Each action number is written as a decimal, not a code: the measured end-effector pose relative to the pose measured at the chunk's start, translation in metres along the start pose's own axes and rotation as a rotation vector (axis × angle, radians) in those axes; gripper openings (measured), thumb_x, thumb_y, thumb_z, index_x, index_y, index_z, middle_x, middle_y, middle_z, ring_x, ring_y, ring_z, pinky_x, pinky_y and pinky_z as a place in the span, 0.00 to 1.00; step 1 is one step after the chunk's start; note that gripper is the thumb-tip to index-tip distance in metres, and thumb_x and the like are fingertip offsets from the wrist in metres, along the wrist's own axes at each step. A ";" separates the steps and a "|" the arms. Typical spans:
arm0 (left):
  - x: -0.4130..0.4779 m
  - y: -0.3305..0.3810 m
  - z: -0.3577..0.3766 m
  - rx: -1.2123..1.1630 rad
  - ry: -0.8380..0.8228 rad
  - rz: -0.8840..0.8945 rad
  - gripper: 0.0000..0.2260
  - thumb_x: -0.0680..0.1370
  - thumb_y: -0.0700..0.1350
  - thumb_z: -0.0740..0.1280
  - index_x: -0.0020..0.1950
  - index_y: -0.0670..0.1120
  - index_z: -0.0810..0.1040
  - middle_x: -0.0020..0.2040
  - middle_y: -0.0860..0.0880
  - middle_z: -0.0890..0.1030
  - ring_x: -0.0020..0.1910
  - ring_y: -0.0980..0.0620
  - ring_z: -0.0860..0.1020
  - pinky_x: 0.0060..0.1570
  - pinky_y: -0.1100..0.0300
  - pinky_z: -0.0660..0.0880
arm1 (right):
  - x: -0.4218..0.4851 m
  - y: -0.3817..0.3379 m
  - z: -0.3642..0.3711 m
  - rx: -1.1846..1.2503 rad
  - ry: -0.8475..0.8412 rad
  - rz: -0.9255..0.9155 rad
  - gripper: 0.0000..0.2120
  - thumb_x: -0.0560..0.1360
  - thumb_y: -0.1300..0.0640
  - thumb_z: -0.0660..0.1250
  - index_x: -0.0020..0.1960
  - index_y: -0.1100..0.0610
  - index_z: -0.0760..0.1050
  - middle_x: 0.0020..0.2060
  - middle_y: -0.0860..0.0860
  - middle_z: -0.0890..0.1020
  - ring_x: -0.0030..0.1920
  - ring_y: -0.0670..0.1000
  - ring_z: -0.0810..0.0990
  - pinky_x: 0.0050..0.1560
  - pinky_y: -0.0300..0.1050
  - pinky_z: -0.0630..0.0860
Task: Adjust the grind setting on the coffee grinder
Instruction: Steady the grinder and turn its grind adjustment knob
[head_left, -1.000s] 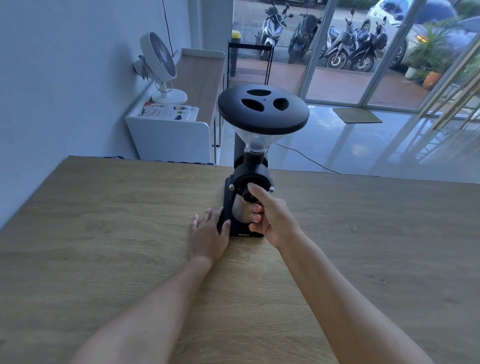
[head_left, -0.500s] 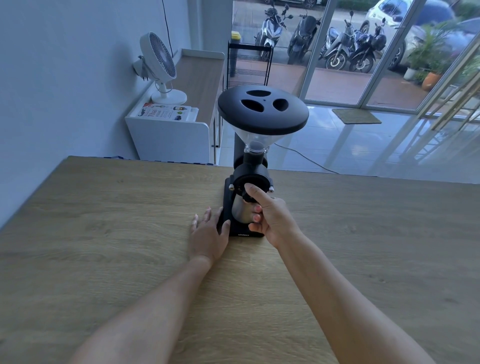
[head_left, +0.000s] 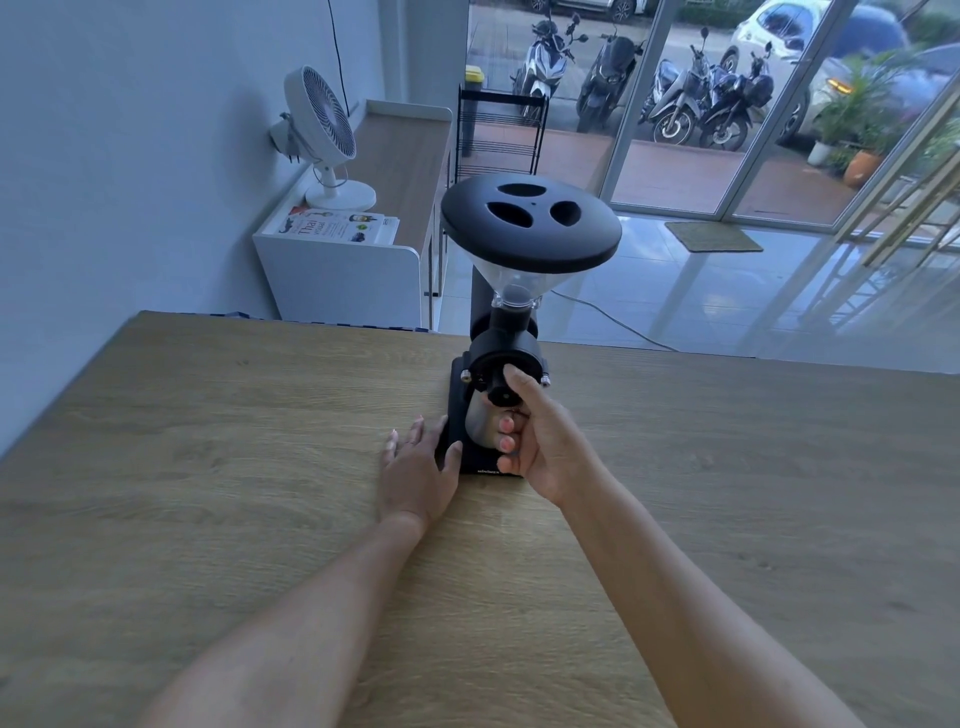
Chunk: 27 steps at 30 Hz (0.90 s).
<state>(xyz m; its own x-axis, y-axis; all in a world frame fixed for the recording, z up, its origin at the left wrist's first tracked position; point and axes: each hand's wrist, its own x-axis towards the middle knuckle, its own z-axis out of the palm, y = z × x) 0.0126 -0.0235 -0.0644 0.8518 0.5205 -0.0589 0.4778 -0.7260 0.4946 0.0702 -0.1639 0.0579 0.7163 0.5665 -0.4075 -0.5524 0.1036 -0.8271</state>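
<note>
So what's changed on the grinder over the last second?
Little. The right hand has shifted slightly at the dial: its thumb now sits on the small black knob, other fingers curled beside the steel cup. The left hand stays flat on the table against the grinder base; the grinder has not moved.

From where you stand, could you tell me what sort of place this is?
Probably a small street-front shop or café space: a coffee grinder stands on a wooden counter, glass doors face parked motorbikes, and a desk fan sits nearby.
</note>
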 end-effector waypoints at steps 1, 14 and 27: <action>0.000 0.000 0.000 -0.001 0.001 0.001 0.23 0.80 0.60 0.52 0.75 0.59 0.57 0.77 0.48 0.60 0.76 0.40 0.52 0.74 0.49 0.49 | -0.001 0.001 0.000 0.021 -0.028 0.015 0.20 0.77 0.41 0.66 0.52 0.59 0.79 0.29 0.49 0.70 0.25 0.46 0.69 0.24 0.40 0.68; -0.004 0.005 -0.007 -0.030 0.039 0.032 0.23 0.81 0.57 0.53 0.75 0.55 0.59 0.76 0.47 0.60 0.76 0.45 0.52 0.74 0.52 0.47 | 0.003 0.006 0.000 0.141 -0.022 0.011 0.21 0.79 0.43 0.64 0.55 0.62 0.78 0.26 0.47 0.68 0.23 0.44 0.67 0.22 0.38 0.65; -0.002 0.003 -0.005 -0.016 0.012 0.011 0.23 0.80 0.59 0.53 0.75 0.57 0.58 0.77 0.48 0.60 0.76 0.42 0.52 0.74 0.50 0.49 | 0.005 0.008 -0.001 0.141 0.008 -0.010 0.26 0.71 0.42 0.72 0.59 0.60 0.75 0.26 0.47 0.67 0.22 0.44 0.66 0.21 0.38 0.64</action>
<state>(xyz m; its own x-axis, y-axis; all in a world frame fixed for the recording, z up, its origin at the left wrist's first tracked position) 0.0111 -0.0246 -0.0589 0.8543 0.5181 -0.0431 0.4650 -0.7244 0.5088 0.0701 -0.1607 0.0491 0.7252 0.5587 -0.4025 -0.5990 0.2236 -0.7689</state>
